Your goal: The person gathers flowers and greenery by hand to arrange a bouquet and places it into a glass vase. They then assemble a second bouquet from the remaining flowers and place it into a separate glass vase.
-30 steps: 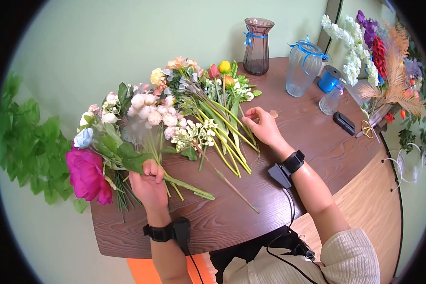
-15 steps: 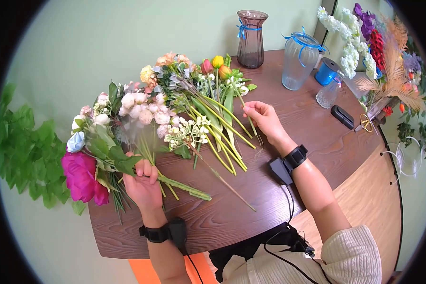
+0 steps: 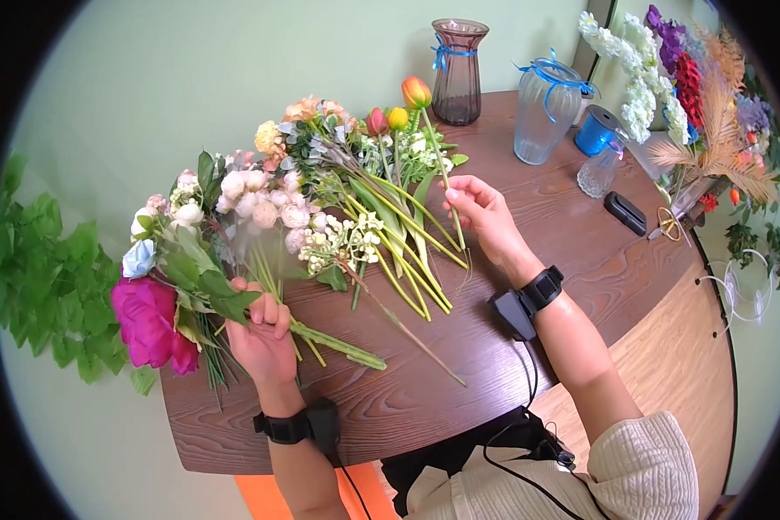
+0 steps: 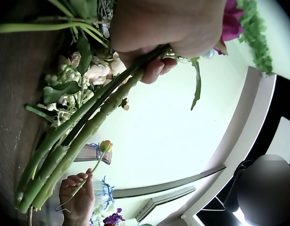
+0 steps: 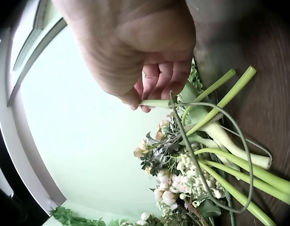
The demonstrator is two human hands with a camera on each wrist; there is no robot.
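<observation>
My left hand (image 3: pixel 264 342) grips a bunch of flower stems at the table's left. Out of its far side spread a magenta peony (image 3: pixel 152 325), a pale blue rose (image 3: pixel 139 259) and leaves. Thick green stems (image 4: pixel 102 113) run out below the fingers in the left wrist view. My right hand (image 3: pixel 485 221) pinches the stem of an orange tulip (image 3: pixel 416 92), its bloom raised above the other flowers. From the stem's lower end, a thin looped wire (image 5: pixel 244 141) hangs in the right wrist view. Beneath lie a red tulip (image 3: pixel 377 121) and a yellow tulip (image 3: pixel 397 118).
Pale pink roses (image 3: pixel 264 204) and white berry sprigs (image 3: pixel 342 243) lie between the hands. A purple glass vase (image 3: pixel 459 74) and a clear vase (image 3: pixel 546 121) stand behind. To the right are blue ribbon (image 3: pixel 596 132), a small glass bottle (image 3: pixel 600 173), a black case (image 3: pixel 626 213) and scissors (image 3: pixel 667 224).
The right hand has taken hold of the orange tulip and lifted its bloom above the other tulips. The left hand keeps its grip on the bunch. The head view has shifted slightly.
</observation>
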